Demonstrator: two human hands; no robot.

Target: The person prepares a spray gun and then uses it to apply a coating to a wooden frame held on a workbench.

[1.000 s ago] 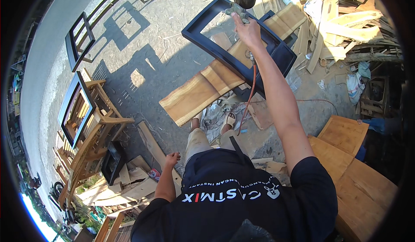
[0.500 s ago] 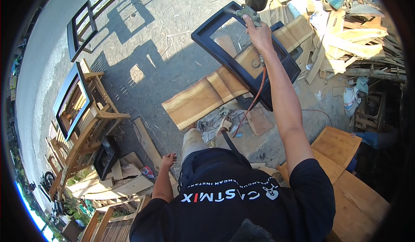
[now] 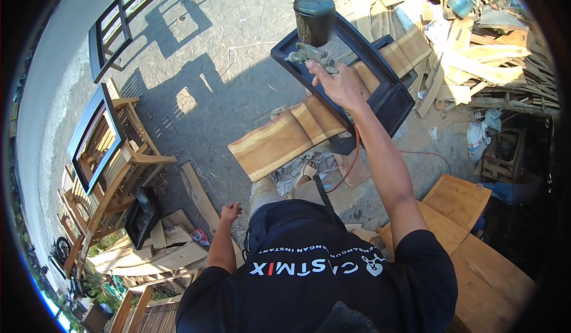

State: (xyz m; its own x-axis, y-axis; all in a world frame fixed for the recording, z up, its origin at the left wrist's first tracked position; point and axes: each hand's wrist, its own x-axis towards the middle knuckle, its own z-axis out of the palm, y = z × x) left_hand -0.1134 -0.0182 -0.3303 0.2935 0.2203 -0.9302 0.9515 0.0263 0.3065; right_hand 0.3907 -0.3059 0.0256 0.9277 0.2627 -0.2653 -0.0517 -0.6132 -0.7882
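Note:
My right hand is wrapped round a spray gun with a dark paint cup on top. The gun is over the near left part of a black-painted wooden frame, and cup and hand hide some of it. Beneath the frame a long brown plank runs crosswise. An orange-red hose shows below my right wrist and trails down to the ground. My left hand hangs low beside my body, its fingers curled, with nothing visible in them.
Black frames lean by a slatted wooden bench at left. A pile of scrap wood fills the far right. Brown wooden panels lie near right, with another person's hand by them. Loose boards lie at lower left.
My right hand has brought the spray gun down and left, nearer to me, from the frame's far edge. Its cup now shows more fully. My left hand stays low, almost unmoved.

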